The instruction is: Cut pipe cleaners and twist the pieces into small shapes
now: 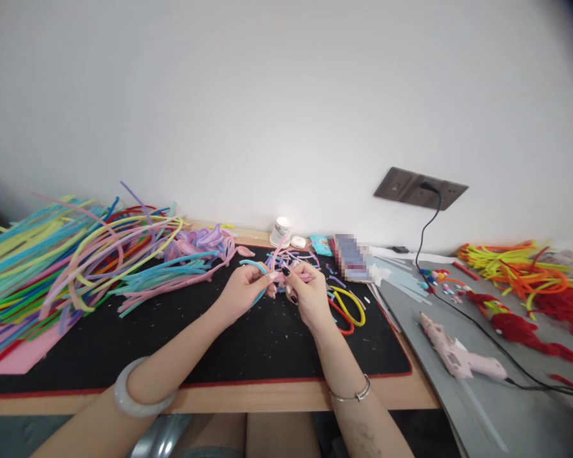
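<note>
Both my hands meet over the middle of the black mat. In my left hand [249, 286] the fingers close around a light blue pipe cleaner [259, 294], which curves out above and below the grip. My right hand [307, 291] pinches pink pipe cleaners [279, 253] between thumb and fingers, close beside the left fingertips. The exact point where the strands meet is covered by my fingers. Behind the hands lie several short purple and pink pipe cleaner pieces [291, 257]. To the right of my right hand rest scissors with yellow and orange-red handles [356, 305].
Heaped pipe cleaners [76, 254] fill the left side. A paper cup [281, 230], a white case [298, 242] and a phone [351, 257] stand along the back. On the grey board at right lie a pink glue gun [458, 356] with its cord [477, 324] and red-orange pipe cleaners [520, 270].
</note>
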### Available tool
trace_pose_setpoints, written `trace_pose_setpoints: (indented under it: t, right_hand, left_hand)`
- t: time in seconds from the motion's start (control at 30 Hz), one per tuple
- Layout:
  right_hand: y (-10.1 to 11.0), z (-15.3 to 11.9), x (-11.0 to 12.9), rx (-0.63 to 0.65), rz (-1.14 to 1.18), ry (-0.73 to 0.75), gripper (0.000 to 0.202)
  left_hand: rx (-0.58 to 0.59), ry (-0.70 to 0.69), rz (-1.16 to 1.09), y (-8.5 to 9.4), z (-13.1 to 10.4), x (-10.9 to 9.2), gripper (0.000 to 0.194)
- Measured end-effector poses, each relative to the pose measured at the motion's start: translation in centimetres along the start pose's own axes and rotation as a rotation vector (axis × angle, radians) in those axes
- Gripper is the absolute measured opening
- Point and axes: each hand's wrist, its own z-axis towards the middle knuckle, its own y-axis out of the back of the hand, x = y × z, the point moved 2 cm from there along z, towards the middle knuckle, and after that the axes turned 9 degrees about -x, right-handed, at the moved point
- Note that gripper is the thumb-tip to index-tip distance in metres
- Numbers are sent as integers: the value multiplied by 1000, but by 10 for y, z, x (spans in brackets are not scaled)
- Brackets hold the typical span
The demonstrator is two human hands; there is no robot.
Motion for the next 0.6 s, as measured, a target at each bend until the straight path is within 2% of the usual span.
trace_pose_setpoints:
  t: [0.1,0.17,0.27,0.33,0.47,0.6]
  right_hand:
    - [1,-1,2,51,58,-53,25]
    - [3,1,3,132,127,-130,27]
    - [6,4,5,258,251,-261,47]
    - [8,5,6,291,307,-302,56]
    - [8,5,4,294,243,-261,30]
    - [6,3,0,273,147,-223,18]
  left_hand:
    - [14,0,15,2,0,-1,24]
    - [47,19,-13,3,-1,-2,23]
    - [122,53,-93,3,-3,-5,21]
    - [198,73,-117,0,-5,-7,21]
    - [329,142,-100,-4,-7,-3,22]
    - [283,200,-103,-3,-5,3,24]
